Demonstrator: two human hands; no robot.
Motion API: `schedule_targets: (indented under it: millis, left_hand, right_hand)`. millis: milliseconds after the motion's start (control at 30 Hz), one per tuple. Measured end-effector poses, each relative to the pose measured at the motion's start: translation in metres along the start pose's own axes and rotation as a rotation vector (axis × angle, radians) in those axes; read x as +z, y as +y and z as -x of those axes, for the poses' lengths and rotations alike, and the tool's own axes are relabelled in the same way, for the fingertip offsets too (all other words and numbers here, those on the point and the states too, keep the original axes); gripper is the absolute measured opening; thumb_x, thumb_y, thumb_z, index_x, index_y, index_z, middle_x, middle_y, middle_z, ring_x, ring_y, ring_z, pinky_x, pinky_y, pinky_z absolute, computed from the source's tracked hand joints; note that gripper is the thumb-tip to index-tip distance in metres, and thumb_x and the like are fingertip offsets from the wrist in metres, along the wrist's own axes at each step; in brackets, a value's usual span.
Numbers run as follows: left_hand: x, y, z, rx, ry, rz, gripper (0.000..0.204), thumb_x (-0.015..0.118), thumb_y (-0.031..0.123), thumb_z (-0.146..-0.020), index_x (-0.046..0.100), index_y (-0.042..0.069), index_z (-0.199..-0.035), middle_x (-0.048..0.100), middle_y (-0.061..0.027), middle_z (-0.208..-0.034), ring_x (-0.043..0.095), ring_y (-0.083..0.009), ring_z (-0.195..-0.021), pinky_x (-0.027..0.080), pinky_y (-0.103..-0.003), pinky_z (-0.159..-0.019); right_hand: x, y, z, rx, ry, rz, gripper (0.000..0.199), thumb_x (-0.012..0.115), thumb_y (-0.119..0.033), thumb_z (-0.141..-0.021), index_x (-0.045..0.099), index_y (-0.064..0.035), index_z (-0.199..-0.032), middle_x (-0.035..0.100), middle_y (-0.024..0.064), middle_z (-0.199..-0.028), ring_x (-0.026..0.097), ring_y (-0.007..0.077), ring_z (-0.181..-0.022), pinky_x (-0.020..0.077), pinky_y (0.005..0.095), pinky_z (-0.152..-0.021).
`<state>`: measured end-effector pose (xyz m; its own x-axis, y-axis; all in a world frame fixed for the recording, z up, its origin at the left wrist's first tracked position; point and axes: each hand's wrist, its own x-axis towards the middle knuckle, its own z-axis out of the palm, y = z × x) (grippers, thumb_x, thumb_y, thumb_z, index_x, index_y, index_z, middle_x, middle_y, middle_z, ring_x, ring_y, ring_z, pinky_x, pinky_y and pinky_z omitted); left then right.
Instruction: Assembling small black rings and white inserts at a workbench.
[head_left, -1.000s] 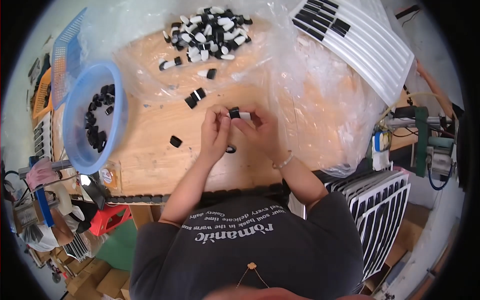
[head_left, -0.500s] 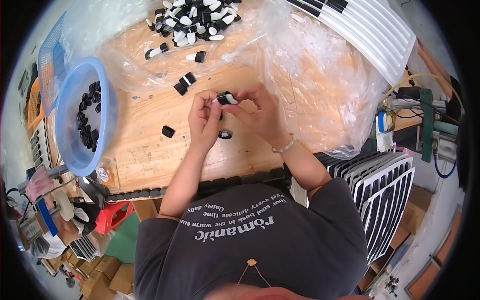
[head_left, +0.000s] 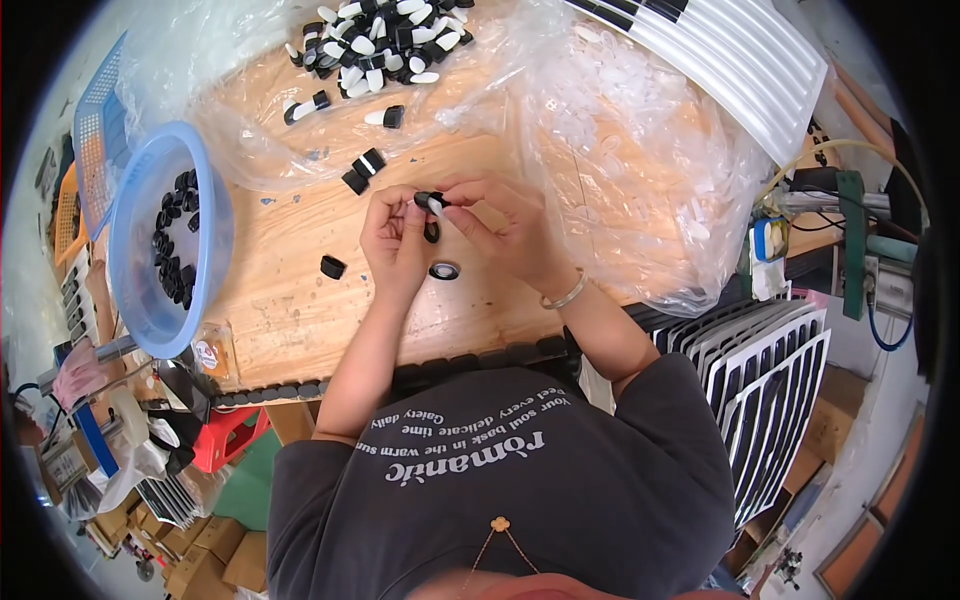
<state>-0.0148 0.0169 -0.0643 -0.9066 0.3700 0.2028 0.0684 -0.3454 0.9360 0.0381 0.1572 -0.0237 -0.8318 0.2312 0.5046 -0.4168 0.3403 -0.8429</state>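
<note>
Above the middle of the wooden table, my left hand pinches a small black plastic part between thumb and fingers. My right hand is closed from the other side, its thumb and fingertips on a white piece at the black part. Whether the white piece sits inside the black one cannot be told. Just below the fingertips is another black part, and nearer me lies a black oval one. A single black part lies left of my left hand. Farther back, two black parts lie together.
A heap of black-and-white parts lies at the back on clear plastic sheeting. A blue basin holding black parts stands left. White pieces lie on plastic at right, near a white ribbed panel. Slotted panels stand beside my right arm.
Both hands have shifted slightly left. The black part has been turned between my fingers, and less of its white piece shows. The black part below the fingertips is now more exposed.
</note>
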Motion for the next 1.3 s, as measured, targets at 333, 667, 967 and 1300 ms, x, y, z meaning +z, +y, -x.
schedule_targets:
  millis: [333, 667, 967, 1300]
  left_hand:
    - [0.002, 0.002, 0.0, 0.105, -0.031, -0.087, 0.007, 0.053, 0.003, -0.093, 0.051, 0.001, -0.099, 0.058, -0.0088, -0.1, 0.055, -0.01, -0.084, 0.045, -0.022, -0.077]
    - [0.004, 0.004, 0.0, 0.154, -0.064, -0.168, 0.003, 0.051, 0.0, -0.093, 0.051, 0.0, -0.096, 0.054, -0.0028, -0.089, 0.047, -0.0051, -0.071, 0.04, -0.017, -0.063]
    - [0.006, -0.004, 0.002, 0.042, -0.039, -0.091, 0.004, 0.051, 0.003, -0.094, 0.051, 0.001, -0.098, 0.054, -0.0014, -0.086, 0.048, -0.0046, -0.072, 0.039, -0.017, -0.061]
    - [0.006, 0.0, 0.0, 0.074, 0.04, -0.128, 0.005, 0.052, 0.004, -0.094, 0.051, 0.001, -0.098, 0.054, -0.0003, -0.083, 0.047, -0.0034, -0.07, 0.038, -0.016, -0.061]
  right_hand:
    - [0.0, 0.007, 0.004, 0.162, -0.039, -0.197, 0.009, 0.064, 0.002, -0.08, 0.064, 0.0012, -0.089, 0.065, 0.0109, -0.102, 0.065, 0.017, -0.078, 0.0526, 0.0254, -0.069]
    - [-0.007, -0.004, -0.001, -0.005, -0.123, 0.045, 0.008, 0.06, 0.004, -0.083, 0.06, -0.0004, -0.089, 0.061, 0.0101, -0.102, 0.061, 0.0136, -0.086, 0.0484, 0.025, -0.074]
    - [0.002, 0.02, 0.012, 0.437, 0.02, -0.247, 0.009, 0.059, -0.004, -0.088, 0.055, -0.0012, -0.096, 0.058, 0.0107, -0.102, 0.056, 0.0145, -0.082, 0.0464, 0.0259, -0.076]
    - [-0.004, 0.005, 0.003, -0.006, 0.014, 0.147, 0.022, 0.072, 0.0, -0.074, 0.059, -0.0029, -0.092, 0.062, 0.014, -0.103, 0.062, 0.0257, -0.096, 0.0497, 0.0315, -0.08]
